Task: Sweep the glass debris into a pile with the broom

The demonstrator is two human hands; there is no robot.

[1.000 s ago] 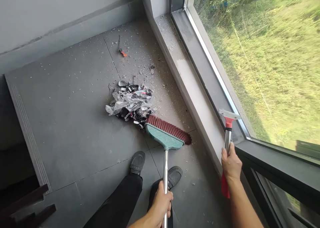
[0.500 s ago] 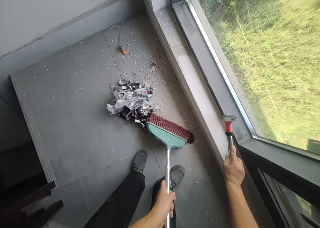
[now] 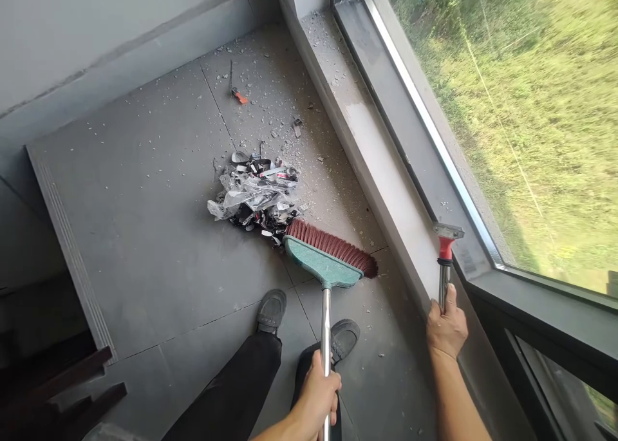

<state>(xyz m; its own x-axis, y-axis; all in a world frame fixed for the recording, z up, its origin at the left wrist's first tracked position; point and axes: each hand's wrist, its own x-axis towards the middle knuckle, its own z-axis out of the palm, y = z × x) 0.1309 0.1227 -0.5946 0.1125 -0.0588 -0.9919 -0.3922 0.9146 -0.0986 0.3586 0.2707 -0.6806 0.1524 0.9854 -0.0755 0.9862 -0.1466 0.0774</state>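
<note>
Left hand [image 3: 316,396] on broom [image 3: 328,261], right hand [image 3: 447,328] round scraper [image 3: 445,251].

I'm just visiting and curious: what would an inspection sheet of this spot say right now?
Surface: grey tiled floor, dusted with small pale chips, thickest near the window corner.
Job's things: broom, bristles on the floor beside the debris pile; scraper, blade up by the window ledge.
Clutter: small orange-handled tool lying on the floor; dark wooden pieces at lower left.
Hands: left hand closed on the broom's metal handle; right hand closed on the scraper's shaft.
Cables: nothing seen.
Surroundings: grey wall, large window onto grass; the person's two dark shoes.
</note>
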